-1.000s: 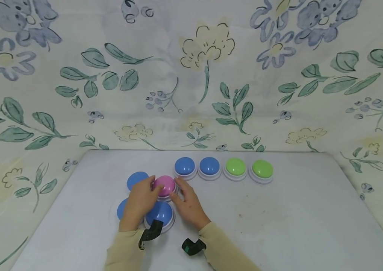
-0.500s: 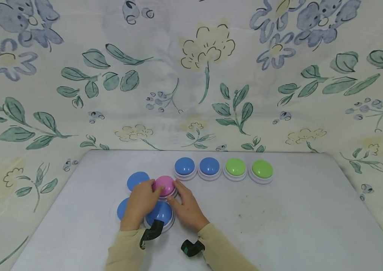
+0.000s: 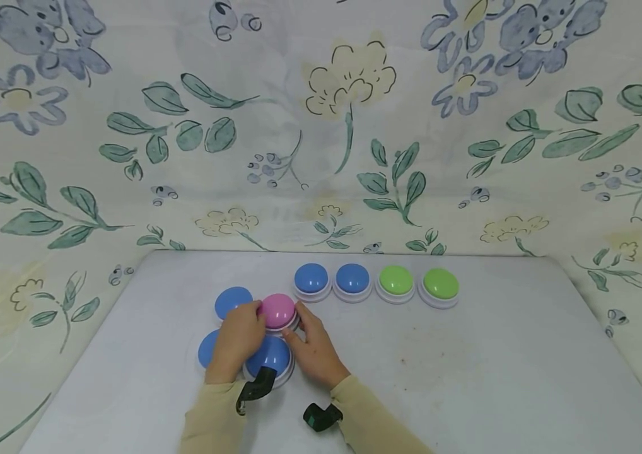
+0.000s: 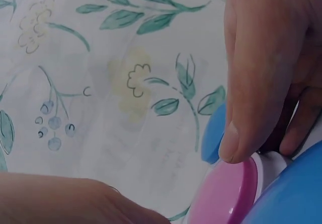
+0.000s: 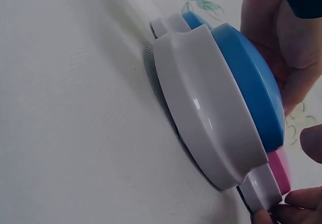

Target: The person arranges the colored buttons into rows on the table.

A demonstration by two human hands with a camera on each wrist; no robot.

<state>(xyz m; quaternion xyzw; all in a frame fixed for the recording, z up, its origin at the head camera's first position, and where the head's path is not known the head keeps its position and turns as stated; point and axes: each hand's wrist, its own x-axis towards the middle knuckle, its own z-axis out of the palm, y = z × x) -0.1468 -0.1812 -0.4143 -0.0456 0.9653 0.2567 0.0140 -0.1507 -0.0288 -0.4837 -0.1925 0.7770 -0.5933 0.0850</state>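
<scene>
A pink push button (image 3: 278,310) with a white base sits on the table's left half in the head view, between both hands. My left hand (image 3: 240,340) holds its left side; in the left wrist view the thumb (image 4: 237,141) touches the rim. From the right, my right hand (image 3: 316,350) pinches the button's edge, fingertips low against the white base in the right wrist view. Directly in front stands a blue push button (image 3: 273,350), partly behind the left wrist camera. Two more blue buttons, one farther back (image 3: 233,302) and one nearer (image 3: 207,349), are partly covered by the left hand.
Along the back of the white table (image 3: 497,366) runs a row of two blue buttons (image 3: 311,279) and two green buttons (image 3: 396,280). Behind the table's far edge rises a flower-printed cloth (image 3: 275,151).
My left thumb has slid off the pink dome toward its left edge. The right fingers have shifted slightly nearer along the button's right side. The buttons keep their places.
</scene>
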